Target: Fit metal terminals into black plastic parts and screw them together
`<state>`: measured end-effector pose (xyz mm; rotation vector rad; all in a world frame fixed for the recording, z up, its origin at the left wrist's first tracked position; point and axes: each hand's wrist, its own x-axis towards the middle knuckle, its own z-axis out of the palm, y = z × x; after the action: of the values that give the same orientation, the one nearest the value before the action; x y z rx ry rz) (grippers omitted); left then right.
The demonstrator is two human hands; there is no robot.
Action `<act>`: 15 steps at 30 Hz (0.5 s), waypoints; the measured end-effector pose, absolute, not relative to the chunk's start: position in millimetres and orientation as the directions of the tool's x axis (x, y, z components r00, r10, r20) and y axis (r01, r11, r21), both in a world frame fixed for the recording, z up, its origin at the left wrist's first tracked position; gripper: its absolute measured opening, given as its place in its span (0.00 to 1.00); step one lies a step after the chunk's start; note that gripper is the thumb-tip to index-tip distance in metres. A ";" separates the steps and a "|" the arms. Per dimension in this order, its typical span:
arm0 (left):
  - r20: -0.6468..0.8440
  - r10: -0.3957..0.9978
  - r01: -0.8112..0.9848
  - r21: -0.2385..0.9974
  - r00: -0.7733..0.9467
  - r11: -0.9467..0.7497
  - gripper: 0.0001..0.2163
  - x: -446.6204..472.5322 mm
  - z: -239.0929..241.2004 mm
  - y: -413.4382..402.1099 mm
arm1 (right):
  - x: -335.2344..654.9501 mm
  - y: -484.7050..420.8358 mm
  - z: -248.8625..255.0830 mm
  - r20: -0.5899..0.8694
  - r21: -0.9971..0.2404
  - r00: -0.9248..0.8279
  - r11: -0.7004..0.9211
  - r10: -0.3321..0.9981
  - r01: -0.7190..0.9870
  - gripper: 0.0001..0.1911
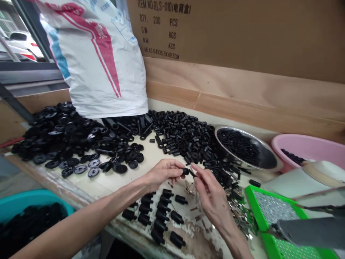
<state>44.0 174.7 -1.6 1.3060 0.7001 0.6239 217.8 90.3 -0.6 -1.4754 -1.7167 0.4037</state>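
My left hand (pixel 165 173) pinches a small black plastic cylinder (pixel 185 171) above the middle of the table. Facing it, my right hand (pixel 210 189) is closed on a thin black rod (pixel 192 173), whose end points at the cylinder. Whether the two parts touch or are joined I cannot tell. Below my hands, several black cylinders with narrow stubs (pixel 161 214) lie in rough rows on the table. Small metal clips (pixel 190 187) are scattered beneath the right hand.
Round black discs (pixel 81 144) are heaped at left, short black tubes (pixel 185 135) at centre back. A steel bowl (pixel 272 163), a pink basin (pixel 315 144) and green trays (pixel 252 196) stand at right. A white sack (pixel 99 64) leans behind; a teal tub (pixel 37 196) sits lower left.
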 end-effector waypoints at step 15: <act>-0.093 0.681 0.002 0.991 0.726 0.134 0.10 30.1 13.0 152.5 | 207.5 80.0 23.4 0.384 -0.601 -0.206 0.413 0.900 0.684 0.09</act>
<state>30.1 152.5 13.0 1.3623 0.6222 0.5415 207.5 80.0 23.4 -1.3433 -1.9669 0.3918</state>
